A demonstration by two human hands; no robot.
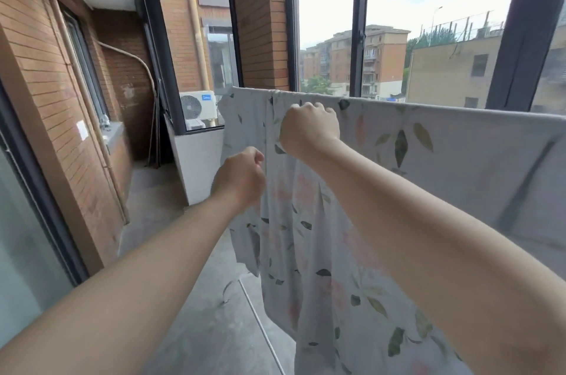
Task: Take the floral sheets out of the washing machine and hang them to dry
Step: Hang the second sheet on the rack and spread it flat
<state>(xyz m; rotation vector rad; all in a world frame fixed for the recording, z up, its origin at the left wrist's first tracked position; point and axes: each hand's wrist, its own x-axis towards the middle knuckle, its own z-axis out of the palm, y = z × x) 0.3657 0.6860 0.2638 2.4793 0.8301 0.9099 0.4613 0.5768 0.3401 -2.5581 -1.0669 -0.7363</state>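
Note:
A pale floral sheet (444, 166) with green leaves and pink flowers hangs over a horizontal rail that runs from centre to the right edge. Its left part drapes down in folds toward the floor. My right hand (309, 128) grips the sheet's top edge near the rail, fingers curled over the cloth. Lower and to the left, my left hand (240, 178) pinches a hanging fold of the same sheet. The rail itself is hidden under the cloth. No washing machine is in view.
A thin white drying-rack leg (260, 322) slants across the grey concrete floor below the sheet. Brick walls close the left side. A white low wall (199, 166) and an air-conditioner unit (197, 108) stand behind. Tall dark-framed windows (358, 22) lie beyond the sheet.

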